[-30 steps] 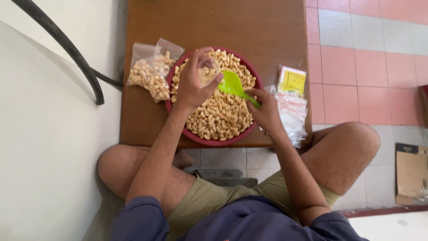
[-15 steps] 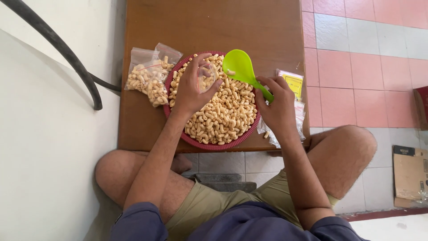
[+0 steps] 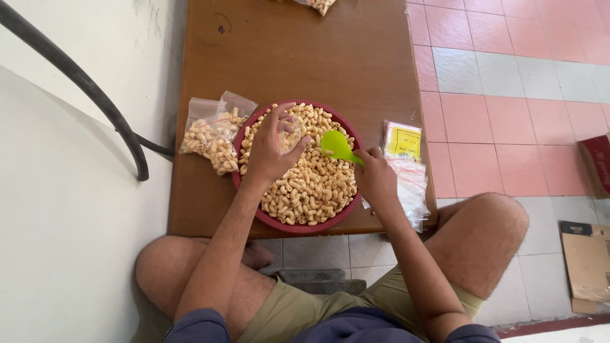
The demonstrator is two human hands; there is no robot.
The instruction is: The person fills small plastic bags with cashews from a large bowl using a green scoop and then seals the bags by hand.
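A round red basket tray [image 3: 293,224] full of curled tan snack pieces [image 3: 311,184] sits at the near edge of a low brown wooden table [image 3: 298,57]. My left hand [image 3: 270,151] holds a small clear plastic bag [image 3: 289,130] open over the snacks. My right hand [image 3: 375,178] grips a bright green scoop [image 3: 338,146], its bowl dipped among the pieces next to the bag.
Two filled clear bags [image 3: 213,133] lie left of the tray. A stack of empty bags with a yellow label [image 3: 401,141] lies to the right. Another filled bag [image 3: 314,5] is at the far edge. A black pipe [image 3: 95,98] runs along the white wall; pink floor tiles and cardboard [image 3: 584,267] on the right.
The green scoop was raised above the far rim of the tray half a second ago and has come back down into the snacks beside the bag. My left hand stays over the tray.
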